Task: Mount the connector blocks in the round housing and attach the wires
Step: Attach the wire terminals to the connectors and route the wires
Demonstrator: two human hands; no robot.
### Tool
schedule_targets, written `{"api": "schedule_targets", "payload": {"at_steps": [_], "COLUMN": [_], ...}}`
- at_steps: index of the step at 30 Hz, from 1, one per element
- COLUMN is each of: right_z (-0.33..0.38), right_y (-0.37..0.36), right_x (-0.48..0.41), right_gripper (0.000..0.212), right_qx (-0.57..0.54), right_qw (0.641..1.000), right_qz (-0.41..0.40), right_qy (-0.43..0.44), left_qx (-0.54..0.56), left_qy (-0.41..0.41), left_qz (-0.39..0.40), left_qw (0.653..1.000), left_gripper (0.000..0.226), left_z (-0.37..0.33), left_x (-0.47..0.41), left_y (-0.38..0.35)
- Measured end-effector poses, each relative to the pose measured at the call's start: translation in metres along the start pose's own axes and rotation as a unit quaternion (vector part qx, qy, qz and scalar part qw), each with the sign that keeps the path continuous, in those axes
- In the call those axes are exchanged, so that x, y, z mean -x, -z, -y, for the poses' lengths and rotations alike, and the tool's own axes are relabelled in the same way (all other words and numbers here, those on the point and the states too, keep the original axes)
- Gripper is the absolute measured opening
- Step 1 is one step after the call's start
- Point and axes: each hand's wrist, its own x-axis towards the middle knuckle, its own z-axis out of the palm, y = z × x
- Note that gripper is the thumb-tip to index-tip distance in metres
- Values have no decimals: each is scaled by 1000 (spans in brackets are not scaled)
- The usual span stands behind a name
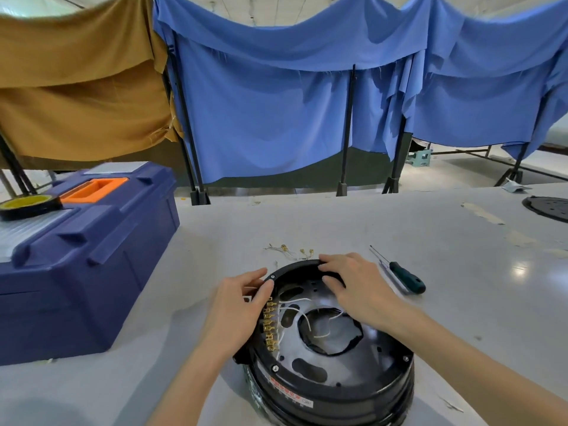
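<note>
Round housing sits on the grey table directly in front of the person, open face up, with both hands on its far half. The connector block, a strip of brass terminals, lies inside against the left inner wall. Its long axis runs from near to far, following the curve of the rim. The left hand is the nearer hand: its palm lies beside the strip, the thumb rests on the rim next to a screw head, and the fingers extend along the outside of the wall, fairly straight and holding nothing that can be made out. The right hand rests with spread, lightly bent fingers on the far rim and holds no tool. Inside the housing, several thin white wires run from the terminal strip toward the central round opening, and some ends lie loose there. Whether each wire is fastened at its terminal cannot be determined. The housing floor also shows oval cut-outs and small holes. Beyond the far rim, a few loose wires with brass ends lie on the table, near the right fingertips. A green-handled screwdriver lies to the right of the housing, close to the right hand, its tip pointing away. A blue toolbox stands well to the left, lid closed, with a roll of tape on top.
</note>
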Motion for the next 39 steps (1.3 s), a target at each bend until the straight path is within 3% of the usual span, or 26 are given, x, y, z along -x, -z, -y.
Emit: {"api": "schedule_targets", "payload": {"at_steps": [12,17,21,25,27,30,34,39], "right_z": [-8,-19,-14,4,9,12,4,-22], "right_y": [4,29,26,9,-2,-17,-21,-19], "right_x": [-18,-52,-90,-120,-129,-138,-153,-155], "right_gripper": [31,19,22,29,28,18,22,29], "right_qx": [-50,-191,-125,-80,-59,-70,-58,47], "right_qw": [998,980,989,972,967,978,993,981], "right_qz": [-41,-2,82,214,242,194,103,157], "right_qy": [8,-44,1,51,57,34,-28,-101], "left_qx": [-42,-48,-52,-56,-57,-56,-58,-45], "left_qy": [-9,-28,-37,-46,-50,-47,-41,-31], "left_qz": [21,14,15,20,23,24,22,24], "left_qw": [999,998,998,997,997,997,997,998], "left_gripper": [8,12,14,14,14,13,15,15], "left_z": [1,6,6,6,6,6,6,7], "left_x": [-40,-41,-41,-41,-41,-40,-40,-41], "left_y": [-7,-9,-9,-9,-8,-8,-9,-9]}}
